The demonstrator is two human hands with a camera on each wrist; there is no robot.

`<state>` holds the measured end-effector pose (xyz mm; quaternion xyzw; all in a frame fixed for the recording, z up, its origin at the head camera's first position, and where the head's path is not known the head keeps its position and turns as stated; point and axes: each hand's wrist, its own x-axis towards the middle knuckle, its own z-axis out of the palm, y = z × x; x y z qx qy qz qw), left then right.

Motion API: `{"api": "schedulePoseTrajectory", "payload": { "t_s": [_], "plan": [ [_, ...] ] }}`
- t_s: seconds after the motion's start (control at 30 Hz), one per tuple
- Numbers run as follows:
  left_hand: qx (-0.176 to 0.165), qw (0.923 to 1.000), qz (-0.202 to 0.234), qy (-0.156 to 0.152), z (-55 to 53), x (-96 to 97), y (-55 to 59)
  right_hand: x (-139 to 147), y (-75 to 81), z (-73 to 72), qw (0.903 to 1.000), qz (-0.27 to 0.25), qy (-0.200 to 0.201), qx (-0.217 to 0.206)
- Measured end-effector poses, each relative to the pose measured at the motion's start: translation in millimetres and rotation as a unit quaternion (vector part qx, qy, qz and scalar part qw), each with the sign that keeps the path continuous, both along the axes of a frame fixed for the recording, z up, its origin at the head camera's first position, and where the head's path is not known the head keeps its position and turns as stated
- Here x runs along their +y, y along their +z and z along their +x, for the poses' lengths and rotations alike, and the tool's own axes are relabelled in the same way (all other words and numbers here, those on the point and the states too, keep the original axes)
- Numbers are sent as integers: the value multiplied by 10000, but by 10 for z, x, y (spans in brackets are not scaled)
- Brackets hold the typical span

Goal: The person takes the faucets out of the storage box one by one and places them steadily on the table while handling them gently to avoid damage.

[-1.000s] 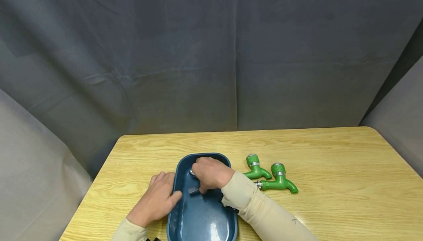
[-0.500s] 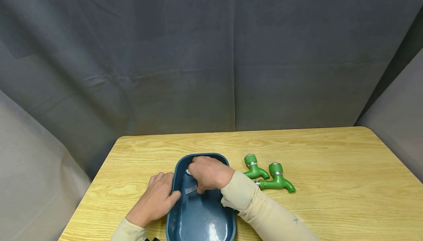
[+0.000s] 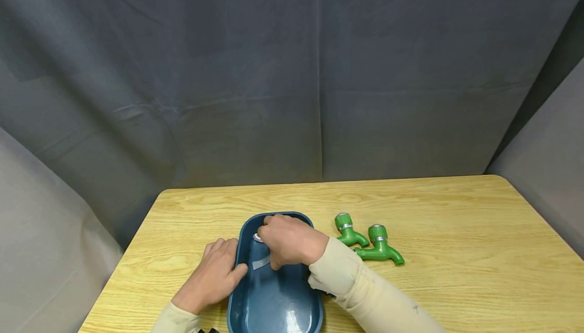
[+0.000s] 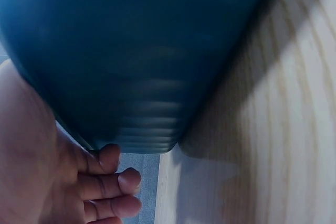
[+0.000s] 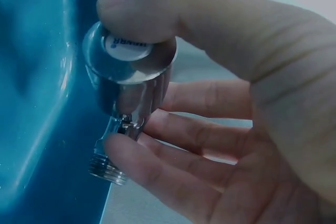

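A dark blue tub (image 3: 284,297) stands on the wooden table. Over its left rim lies the thumb of my left hand (image 3: 216,274), with the palm against the rim and the fingers loosely bent along the outside. Inside the tub's far half, my right hand (image 3: 289,239) grips a chrome tap (image 5: 126,93) between thumb and fingers. The right wrist view shows its round body with a white label and a threaded end (image 5: 106,170). A flat metal strip on it (image 3: 261,262) sticks out to the left under the hand in the head view.
Right of the tub lie two green taps, the farther one (image 3: 348,234) and the nearer one (image 3: 379,249); the right forearm partly hides them. Grey cloth (image 3: 246,95) hangs behind the table (image 3: 456,252).
The right hand and the chrome tap have shifted slightly left within the tub, and more of the flat metal strip shows. The left hand stays on the rim. The whole view drifts slightly.
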<state>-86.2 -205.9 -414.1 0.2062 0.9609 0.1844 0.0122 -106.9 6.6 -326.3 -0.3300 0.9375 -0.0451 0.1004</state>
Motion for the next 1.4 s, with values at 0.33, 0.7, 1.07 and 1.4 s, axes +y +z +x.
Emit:
{"api": "schedulePoseTrajectory", "payload": {
  "t_s": [0.33,0.7,1.07,1.4],
  "plan": [
    [-28,10000,-25,0,-4,-24,-15,75,19,64,9992,-131,195,330],
    [-88,10000,1,7,-5,-23,-18,164,32,106,9974,-260,385,559],
    [-68,10000,-34,36,-10,-5,-21,269,51,172,9939,-209,622,883],
    [5,10000,-32,24,-9,-7,-24,297,70,226,9887,-308,801,1227]
  ]
}}
